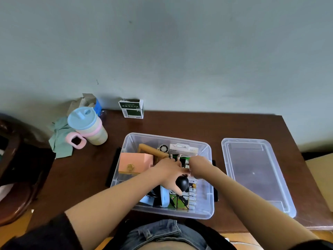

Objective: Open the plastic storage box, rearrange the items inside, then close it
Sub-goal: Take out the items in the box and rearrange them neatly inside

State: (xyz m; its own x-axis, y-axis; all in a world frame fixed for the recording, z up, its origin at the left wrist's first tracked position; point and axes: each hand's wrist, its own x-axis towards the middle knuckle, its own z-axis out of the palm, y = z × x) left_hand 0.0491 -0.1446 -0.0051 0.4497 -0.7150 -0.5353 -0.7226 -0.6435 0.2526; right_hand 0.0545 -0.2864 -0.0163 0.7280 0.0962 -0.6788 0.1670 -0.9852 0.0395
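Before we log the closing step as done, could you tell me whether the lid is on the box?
No, the lid lies flat on the table, to the right of the open box.

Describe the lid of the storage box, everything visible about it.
The lid is a clear, slightly frosted plastic rectangle with rounded corners and a raised rim. It is off the box and lies flat on the brown table, to the right of the storage box, apart from it. Neither hand touches it. Its near right corner comes close to the table's edge.
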